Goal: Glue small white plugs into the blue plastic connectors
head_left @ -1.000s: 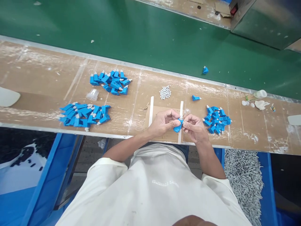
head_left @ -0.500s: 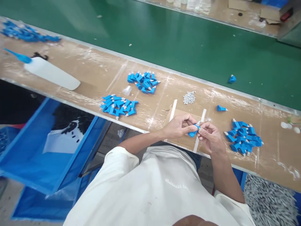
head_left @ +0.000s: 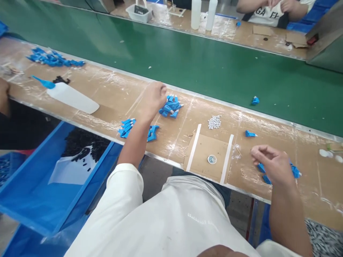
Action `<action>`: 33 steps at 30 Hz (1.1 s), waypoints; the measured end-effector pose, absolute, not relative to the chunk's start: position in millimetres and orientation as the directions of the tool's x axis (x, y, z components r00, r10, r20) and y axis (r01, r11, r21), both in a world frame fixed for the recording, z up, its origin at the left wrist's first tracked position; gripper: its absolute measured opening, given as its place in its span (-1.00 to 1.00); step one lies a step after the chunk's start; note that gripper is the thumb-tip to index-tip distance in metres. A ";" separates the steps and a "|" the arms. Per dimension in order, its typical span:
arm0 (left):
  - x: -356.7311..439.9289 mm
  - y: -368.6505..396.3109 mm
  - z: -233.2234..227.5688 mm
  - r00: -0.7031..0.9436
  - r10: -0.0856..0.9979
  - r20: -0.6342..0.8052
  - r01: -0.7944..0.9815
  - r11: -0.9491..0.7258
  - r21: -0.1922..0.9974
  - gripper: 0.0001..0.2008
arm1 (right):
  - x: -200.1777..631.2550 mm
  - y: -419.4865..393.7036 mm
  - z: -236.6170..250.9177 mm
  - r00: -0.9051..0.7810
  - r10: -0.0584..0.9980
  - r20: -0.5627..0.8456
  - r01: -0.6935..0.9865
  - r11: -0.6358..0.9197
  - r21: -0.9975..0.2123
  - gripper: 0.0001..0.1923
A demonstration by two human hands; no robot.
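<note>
My left hand (head_left: 155, 95) hangs at the near-left side of a heap of small blue plastic parts with white tips (head_left: 171, 107). Its fingers curl down and the fingertips are hidden. Over at the right, my right hand (head_left: 272, 162) is above another heap of blue parts (head_left: 296, 170), covering most of it. Thumb and fingers there are half bent and apart, with nothing visible between them. Between the hands, a small round dish (head_left: 212, 159) sits on a cardboard piece (head_left: 206, 144) edged by white strips. My left forearm crosses a third blue heap (head_left: 127, 127).
Small whitish pieces (head_left: 214, 122) lie beyond the cardboard. One blue part (head_left: 250, 134) is alone on the table; another (head_left: 255, 100) is on the green belt (head_left: 187, 64). A white bottle (head_left: 72, 97) lies left, above a blue bin (head_left: 32, 192). Across the belt, a co-worker's hands (head_left: 281, 4) show.
My hands have parted, left hand to the left heap, right hand to the right heap. The blue part they held together is no longer visible in them. The dish has come into view.
</note>
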State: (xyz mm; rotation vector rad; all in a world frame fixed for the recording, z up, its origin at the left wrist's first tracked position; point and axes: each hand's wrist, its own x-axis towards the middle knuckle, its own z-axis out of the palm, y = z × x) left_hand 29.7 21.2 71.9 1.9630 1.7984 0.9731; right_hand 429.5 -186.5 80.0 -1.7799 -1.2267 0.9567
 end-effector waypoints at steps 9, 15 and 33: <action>92.8 -105.4 57.4 0.386 0.921 0.048 0.294 -0.172 0.940 -0.61 | 500.1 12.0 61.3 0.398 0.913 0.090 0.880 -0.352 -0.320 -0.55; 114.9 -136.9 42.5 0.524 0.849 -0.065 0.106 0.011 0.994 -0.63 | 474.0 59.0 26.6 0.293 0.954 0.067 0.916 -0.260 -0.307 -0.57; 191.3 -120.7 43.7 0.297 0.955 0.022 -0.548 0.152 0.823 -0.32 | 338.3 -137.3 84.4 -0.001 0.915 0.404 0.469 0.357 -0.808 -0.32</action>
